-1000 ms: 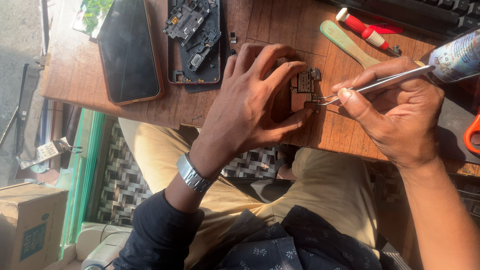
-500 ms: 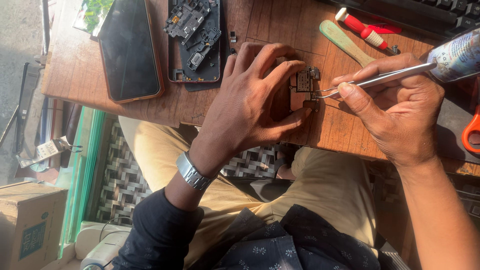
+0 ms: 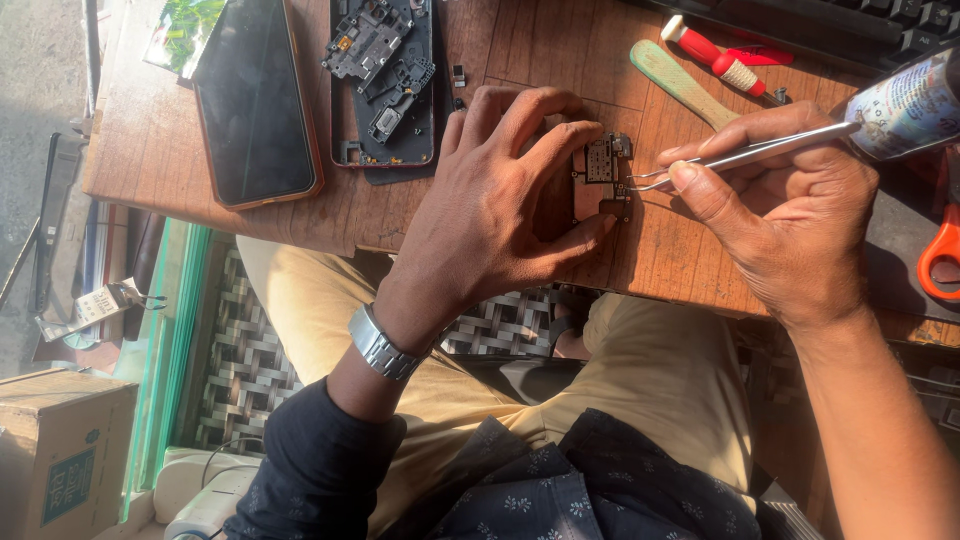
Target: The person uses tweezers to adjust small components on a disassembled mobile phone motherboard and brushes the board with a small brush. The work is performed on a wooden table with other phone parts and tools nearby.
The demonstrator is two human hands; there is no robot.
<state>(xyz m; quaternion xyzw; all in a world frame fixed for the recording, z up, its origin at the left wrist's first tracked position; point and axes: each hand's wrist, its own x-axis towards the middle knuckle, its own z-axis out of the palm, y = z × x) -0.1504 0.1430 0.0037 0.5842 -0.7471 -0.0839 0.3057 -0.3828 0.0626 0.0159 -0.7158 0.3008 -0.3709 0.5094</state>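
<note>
My left hand (image 3: 500,205) presses down on a small phone circuit board (image 3: 600,180) that lies on the wooden table (image 3: 520,40), its fingers arched over the board's left side and its thumb under the lower edge. My right hand (image 3: 790,215) pinches metal tweezers (image 3: 740,155), whose tips touch the board's right edge. A metal watch (image 3: 383,345) sits on my left wrist.
A dark phone (image 3: 255,100) and an opened phone frame with loose parts (image 3: 385,75) lie at the back left. A green-handled tool (image 3: 685,80), a red screwdriver (image 3: 715,50), a cylindrical tube (image 3: 905,105) and orange scissor handles (image 3: 940,255) lie to the right. A cardboard box (image 3: 60,455) stands on the floor.
The tweezers' tips have shifted slightly up along the board's right edge. My left hand stays pressed on the board.
</note>
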